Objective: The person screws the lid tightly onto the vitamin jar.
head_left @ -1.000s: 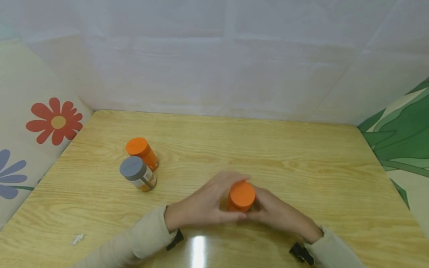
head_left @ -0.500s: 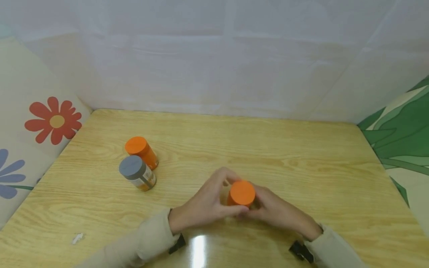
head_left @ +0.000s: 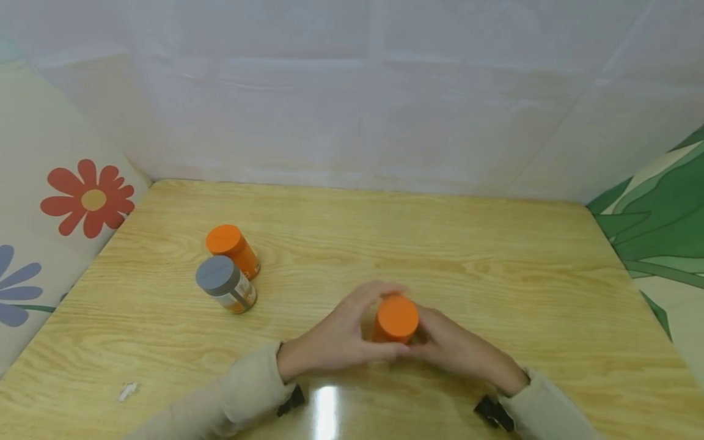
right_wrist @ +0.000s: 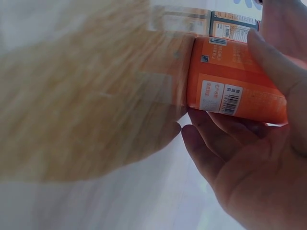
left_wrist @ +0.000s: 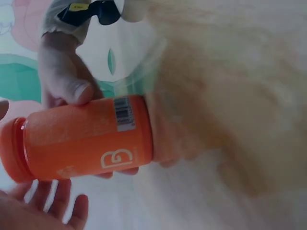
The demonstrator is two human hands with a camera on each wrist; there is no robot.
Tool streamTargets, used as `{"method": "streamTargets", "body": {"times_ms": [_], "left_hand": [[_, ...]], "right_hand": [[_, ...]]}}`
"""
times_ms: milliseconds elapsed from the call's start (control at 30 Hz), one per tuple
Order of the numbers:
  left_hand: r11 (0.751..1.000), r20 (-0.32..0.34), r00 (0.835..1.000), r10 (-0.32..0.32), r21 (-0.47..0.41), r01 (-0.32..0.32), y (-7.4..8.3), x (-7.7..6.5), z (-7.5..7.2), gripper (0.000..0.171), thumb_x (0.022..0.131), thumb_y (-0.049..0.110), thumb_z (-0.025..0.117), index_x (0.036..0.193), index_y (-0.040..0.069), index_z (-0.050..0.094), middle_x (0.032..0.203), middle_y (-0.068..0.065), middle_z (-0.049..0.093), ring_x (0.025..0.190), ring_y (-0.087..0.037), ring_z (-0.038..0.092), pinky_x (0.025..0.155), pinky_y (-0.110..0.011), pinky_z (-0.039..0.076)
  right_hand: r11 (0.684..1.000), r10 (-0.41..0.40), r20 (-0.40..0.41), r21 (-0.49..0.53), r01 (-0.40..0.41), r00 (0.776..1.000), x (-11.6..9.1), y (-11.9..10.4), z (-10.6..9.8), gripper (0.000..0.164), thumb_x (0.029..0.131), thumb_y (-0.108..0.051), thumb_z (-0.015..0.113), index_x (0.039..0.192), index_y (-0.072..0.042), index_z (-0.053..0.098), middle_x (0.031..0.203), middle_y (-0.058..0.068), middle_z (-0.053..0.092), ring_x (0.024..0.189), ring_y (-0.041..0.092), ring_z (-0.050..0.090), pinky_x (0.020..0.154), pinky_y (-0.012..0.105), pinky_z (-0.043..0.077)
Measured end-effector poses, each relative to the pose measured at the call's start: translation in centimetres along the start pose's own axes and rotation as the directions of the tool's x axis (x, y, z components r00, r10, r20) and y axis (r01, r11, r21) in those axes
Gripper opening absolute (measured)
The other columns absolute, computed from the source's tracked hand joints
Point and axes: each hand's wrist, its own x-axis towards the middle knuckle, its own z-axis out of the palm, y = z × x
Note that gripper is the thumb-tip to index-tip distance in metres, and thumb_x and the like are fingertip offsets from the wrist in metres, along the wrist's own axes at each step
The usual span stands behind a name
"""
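An orange jar with an orange lid stands upright on the table near the front, its base meeting its reflection in the left wrist view. My right hand grips its body, thumb on one side and fingers on the other. Around the lid, my left hand is spread, index finger stretched out behind and thumb in front. A slim gap shows between the left thumb and the lid in the left wrist view. White barcode labels show on the jar's side.
To the left stand a second orange jar and, just in front of it, a grey-lidded jar. A white scrap lies on the wood-grain table at the front left. White sheeting rises along the back edge.
The left index finger, bent close against the lid half a second ago, is now straighter and farther out. The right hand and the jar have stayed almost in place.
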Motion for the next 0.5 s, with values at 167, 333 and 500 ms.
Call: {"method": "streamTargets", "body": {"times_ms": [167, 333, 500], "left_hand": [[0.997, -0.083, 0.995, -0.060, 0.035, 0.063, -0.01, 0.00, 0.60, 0.073, 0.075, 0.025, 0.087, 0.131, 0.008, 0.044, 0.130, -0.008, 0.053, 0.120, -0.016, 0.050, 0.104, -0.044, 0.043], [0.998, -0.118, 0.993, -0.017, 0.064, 0.025, 0.03, 0.03, 0.59, 0.061, 0.075, 0.023, 0.087, 0.121, 0.011, 0.048, 0.120, 0.001, 0.057, 0.113, -0.011, 0.053, 0.099, -0.035, 0.045], [0.999, -0.077, 0.996, 0.041, 0.030, -0.039, 0.08, 0.00, 0.20, 0.057, 0.079, 0.016, 0.083, 0.126, 0.011, 0.051, 0.124, 0.000, 0.060, 0.117, -0.013, 0.054, 0.100, -0.034, 0.046]], "right_hand": [[1.000, 0.023, 0.010, -0.002, -0.023, 1.000, -0.04, -0.06, -0.12, 0.052, 0.091, -0.037, 0.069, 0.137, -0.017, 0.053, 0.135, 0.000, 0.061, 0.128, 0.024, 0.056, 0.110, 0.051, 0.043], [1.000, 0.015, 0.012, -0.004, -0.015, 1.000, 0.01, -0.07, -0.10, 0.050, 0.092, -0.040, 0.068, 0.136, -0.019, 0.053, 0.132, -0.003, 0.063, 0.125, 0.019, 0.057, 0.109, 0.049, 0.044], [1.000, 0.031, 0.006, 0.001, -0.031, 1.000, -0.02, -0.05, -0.06, 0.052, 0.089, -0.040, 0.071, 0.135, -0.022, 0.054, 0.132, -0.008, 0.062, 0.125, 0.015, 0.057, 0.110, 0.050, 0.043]]}}
